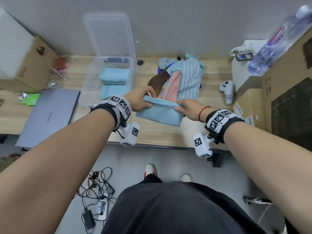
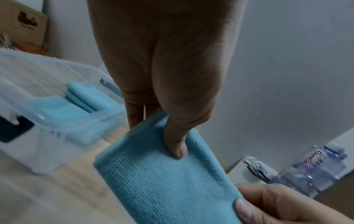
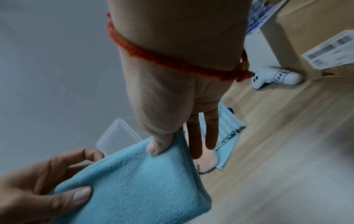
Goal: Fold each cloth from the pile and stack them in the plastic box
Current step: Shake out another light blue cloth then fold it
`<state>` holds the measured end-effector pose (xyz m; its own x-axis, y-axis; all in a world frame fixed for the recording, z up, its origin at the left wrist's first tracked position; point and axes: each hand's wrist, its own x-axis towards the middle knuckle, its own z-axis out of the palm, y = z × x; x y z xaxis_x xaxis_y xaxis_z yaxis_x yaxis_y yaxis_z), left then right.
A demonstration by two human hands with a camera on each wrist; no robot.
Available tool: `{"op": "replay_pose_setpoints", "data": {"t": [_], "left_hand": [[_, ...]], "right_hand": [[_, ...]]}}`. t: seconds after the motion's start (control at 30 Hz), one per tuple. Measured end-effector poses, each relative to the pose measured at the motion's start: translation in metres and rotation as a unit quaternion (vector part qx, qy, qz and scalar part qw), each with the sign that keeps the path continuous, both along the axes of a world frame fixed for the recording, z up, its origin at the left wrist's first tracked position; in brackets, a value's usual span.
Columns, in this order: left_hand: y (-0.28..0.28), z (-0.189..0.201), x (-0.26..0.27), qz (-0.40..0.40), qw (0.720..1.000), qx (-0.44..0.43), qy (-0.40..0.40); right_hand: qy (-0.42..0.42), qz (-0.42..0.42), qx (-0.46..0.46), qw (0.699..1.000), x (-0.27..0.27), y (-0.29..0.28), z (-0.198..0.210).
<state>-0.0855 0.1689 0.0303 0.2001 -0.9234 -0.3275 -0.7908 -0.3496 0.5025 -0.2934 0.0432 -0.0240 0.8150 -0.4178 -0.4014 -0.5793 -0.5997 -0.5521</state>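
Now pinching folded blue cloth (image 1: pixel 160 114) at both upper corners: left hand (image 1: pixel 141 98) thumb over one end, right hand (image 1: pixel 190 109) thumb over other. Held above wooden table (image 1: pixel 152 134), hanging between hands. Near pile of cloths (image 1: pixel 182 78); plastic box (image 1: pixel 94 81) to left, blue folded cloths (image 1: pixel 114 76) inside.

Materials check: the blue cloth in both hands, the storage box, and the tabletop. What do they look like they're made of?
Blue cloth: probably microfibre or terry; fine ribbed weave, matte, stitched hem, pinched by left hand and right hand.
Box: clear plastic, slightly frosted; folded cloths show through its wall.
Tabletop: light wood grain, likely laminate rather than solid wood; cannot tell for sure.
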Motion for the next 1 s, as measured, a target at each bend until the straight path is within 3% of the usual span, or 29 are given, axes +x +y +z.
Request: {"op": "replay_pose_setpoints", "data": {"t": [0.3, 0.57, 0.8, 1.0], "left_hand": [[0.020, 0.020, 0.093, 0.028, 0.998, 0.023, -0.055], [0.018, -0.001, 0.227, 0.029, 0.992, 0.066, -0.099], [0.005, -0.031, 0.306, -0.007, 0.980, 0.081, -0.180], [-0.009, -0.076, 0.331, -0.104, 0.953, 0.145, -0.244]], "right_hand": [[-0.045, 0.000, -0.031, 0.999, 0.100, -0.005, 0.033], [-0.027, -0.007, -0.075, 0.997, 0.233, -0.004, 0.033], [0.015, -0.038, -0.105, 0.994, 0.318, -0.008, -0.004], [0.105, 0.030, -0.208, 0.972, 0.349, -0.004, -0.043]]}}
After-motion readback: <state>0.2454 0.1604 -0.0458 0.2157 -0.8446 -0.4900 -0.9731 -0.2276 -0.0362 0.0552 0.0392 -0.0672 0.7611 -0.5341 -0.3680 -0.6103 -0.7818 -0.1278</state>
